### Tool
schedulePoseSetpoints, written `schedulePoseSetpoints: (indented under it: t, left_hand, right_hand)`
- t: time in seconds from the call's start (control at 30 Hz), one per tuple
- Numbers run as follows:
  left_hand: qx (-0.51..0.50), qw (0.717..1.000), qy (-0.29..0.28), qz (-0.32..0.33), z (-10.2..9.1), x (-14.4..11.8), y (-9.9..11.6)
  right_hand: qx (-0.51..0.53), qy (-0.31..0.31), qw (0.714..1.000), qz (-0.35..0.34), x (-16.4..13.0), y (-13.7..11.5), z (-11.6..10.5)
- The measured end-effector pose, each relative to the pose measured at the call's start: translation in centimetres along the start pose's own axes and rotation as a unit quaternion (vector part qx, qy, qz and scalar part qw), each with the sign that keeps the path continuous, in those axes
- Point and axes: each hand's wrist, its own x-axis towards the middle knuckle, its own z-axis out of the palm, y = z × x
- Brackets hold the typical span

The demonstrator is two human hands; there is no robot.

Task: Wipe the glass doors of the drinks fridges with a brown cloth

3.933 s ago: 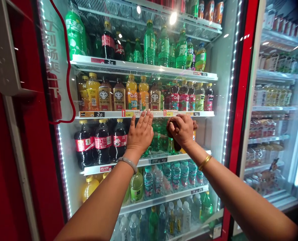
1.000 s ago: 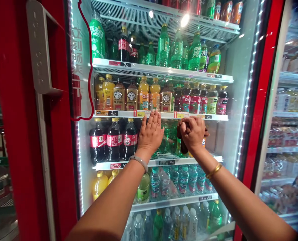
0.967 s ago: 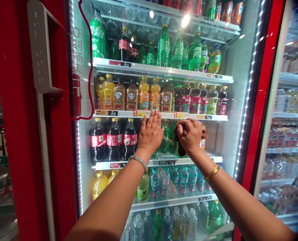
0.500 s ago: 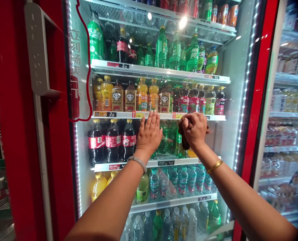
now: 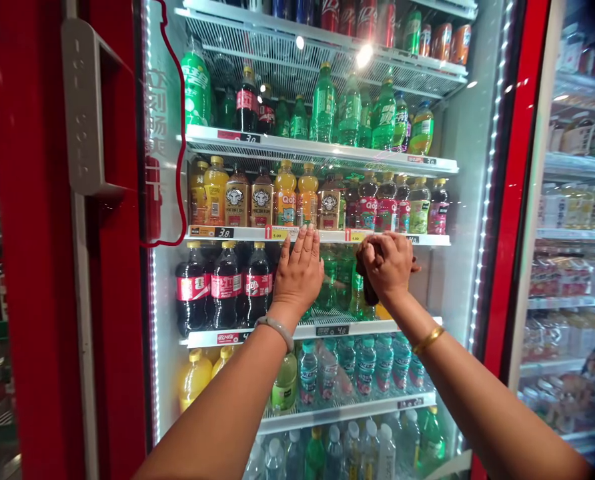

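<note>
Up at the fridge shelf (image 5: 327,328) — left hand (image 5: 299,273) flat, fingers spread against green bottles (image 5: 333,277); right hand (image 5: 388,265) clenched round a dark cloth (image 5: 367,287).

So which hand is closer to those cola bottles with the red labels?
Left. The left hand is flat just right of the cola bottles; the right hand is farther right, gripping a dark cloth.

price tag (image 5: 224,232): 3.8 | yellow tag (image 5: 278,234): 5.00 | orange bottle (image 5: 285,197): Qoo | brown bottle (image 5: 237,199): PREDATOR

cola bottles (image 5: 225,287), red door frame (image 5: 512,173), grey handle (image 5: 90,110).
</note>
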Motion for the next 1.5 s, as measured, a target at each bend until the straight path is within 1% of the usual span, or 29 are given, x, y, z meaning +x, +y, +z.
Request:
schedulePoseSetpoints:
  t: [0.07, 0.13, 0.2, 0.27, 0.3, 0.37, 0.43, 0.5, 0.53, 0.57, 0.63, 0.7, 0.73, 0.77, 0.8, 0.87, 0.93, 0.97, 1.0, 1.07, 1.13, 1.2, 1.27, 1.3, 1.37, 1.4, 1.43, 1.47, 1.5]
  left_hand:
    - [-0.005, 1.000, 0.001, -0.001, -0.1, 0.0, 0.0]
    - [-0.002, 1.000, 0.001, -0.001, -0.1, 0.0, 0.0]
    - [0.005, 1.000, 0.003, 0.000, -0.2, 0.0, 0.0]
    - [0.011, 1.000, 0.004, 0.001, -0.2, 0.0, 0.0]
    - [0.013, 1.000, 0.004, 0.001, -0.3, 0.0, 0.0]
    - [0.009, 1.000, 0.002, 0.002, -0.3, 0.0, 0.0]
    - [-0.001, 1.000, 0.001, 0.001, -0.3, 0.0, 0.0]
    - [-0.012, 1.000, 0.000, -0.003, -0.3, 0.0, 0.0]
    - [-0.016, 1.000, -0.001, -0.004, -0.2, 0.1, 0.0]
    - [-0.018, 1.000, -0.001, -0.005, -0.3, 0.1, 0.0]
    - [-0.018, 1.000, -0.004, -0.003, -0.3, 0.1, 0.0]
    - [-0.015, 1.000, -0.008, -0.003, -0.4, 0.1, -0.1]
    - [-0.014, 1.000, -0.010, -0.004, -0.5, 0.1, -0.1]
    - [-0.012, 1.000, -0.011, -0.005, -0.5, 0.1, -0.1]
    - [-0.012, 1.000, -0.010, -0.005, -0.6, 0.1, -0.1]
    - [-0.010, 1.000, -0.006, -0.003, -0.5, 0.1, 0.0]
    - [-0.007, 1.000, 0.002, 0.000, -0.4, 0.1, 0.0]
    - [-0.005, 1.000, 0.006, 0.001, -0.4, 0.1, 0.0]
    - [-0.003, 1.000, 0.009, 0.002, -0.3, 0.1, 0.0]
    - [0.000, 1.000, 0.011, 0.002, -0.2, 0.1, -0.1]
    - [0.002, 1.000, 0.011, 0.002, -0.2, 0.0, -0.1]
    - [0.005, 1.000, 0.012, 0.003, -0.2, 0.0, -0.1]
    - [0.004, 1.000, 0.010, 0.002, -0.2, 0.1, -0.2]
    - [0.002, 1.000, 0.009, 0.001, -0.2, 0.1, -0.2]
    - [-0.004, 1.000, 0.006, -0.001, -0.2, 0.1, -0.2]
    - [-0.007, 1.000, 0.005, -0.002, -0.2, 0.1, -0.2]
    - [-0.009, 1.000, 0.004, -0.003, -0.2, 0.1, -0.2]
    - [-0.011, 1.000, 0.004, -0.003, -0.2, 0.1, -0.2]
    - [-0.013, 1.000, 0.004, -0.003, -0.2, 0.1, -0.2]
  right_hand:
    - [-0.003, -0.021, 1.000, -0.018, -2.1, -1.1, -0.8]
    - [-0.004, -0.059, 0.996, -0.070, -2.5, -3.0, -0.9]
    - [-0.001, -0.098, 0.985, -0.141, -1.0, -4.6, -0.3]
    - [0.004, -0.106, 0.979, -0.173, 1.3, -4.9, 0.6]
    - [0.007, -0.093, 0.983, -0.161, 2.4, -4.5, 1.0]
    - [0.013, -0.049, 0.994, -0.098, 3.3, -2.9, 1.4]
    - [0.011, -0.005, 0.999, -0.031, 2.4, -1.4, 1.1]
    - [0.000, 0.007, 1.000, -0.009, 0.2, -1.0, 0.3]
    - [-0.004, -0.005, 1.000, -0.023, -1.0, -1.3, -0.1]
    - [-0.004, -0.028, 0.998, -0.054, -1.9, -2.0, -0.4]
    - [0.000, -0.084, 0.986, -0.144, -2.5, -3.5, -0.5]
    - [0.002, -0.121, 0.967, -0.224, -1.1, -4.6, 0.1]
    - [0.001, -0.125, 0.963, -0.238, 0.1, -4.6, 0.5]
    - [0.001, -0.119, 0.966, -0.231, 1.3, -4.3, 0.9]
    - [0.002, -0.104, 0.974, -0.202, 2.4, -3.6, 1.2]
    - [0.005, -0.051, 0.993, -0.103, 3.1, -2.0, 1.3]
    - [0.007, -0.004, 1.000, -0.018, 1.5, -0.7, 0.7]
    - [0.010, 0.002, 1.000, -0.001, -0.1, -0.4, 0.2]
    - [0.013, -0.001, 1.000, -0.006, -2.0, -0.5, -0.4]
    - [0.032, -0.035, 0.997, -0.058, -5.6, -1.2, -1.2]
    - [0.045, -0.055, 0.990, -0.124, -7.2, -2.0, -1.4]
    - [0.058, -0.083, 0.972, -0.213, -6.1, -2.1, -1.1]
    - [0.071, -0.115, 0.951, -0.277, -3.2, -1.0, -0.4]
    - [0.075, -0.111, 0.956, -0.261, -1.6, -0.1, -0.2]
    - [0.062, -0.056, 0.987, -0.138, 0.3, 2.1, 0.0]
    - [0.051, -0.020, 0.996, -0.071, 0.4, 3.1, -0.1]
    - [0.039, 0.009, 0.999, -0.015, -0.1, 3.8, -0.4]
    - [0.028, 0.029, 0.999, 0.025, -1.1, 4.3, -0.7]
    - [0.019, 0.036, 0.998, 0.045, -2.5, 4.4, -1.0]
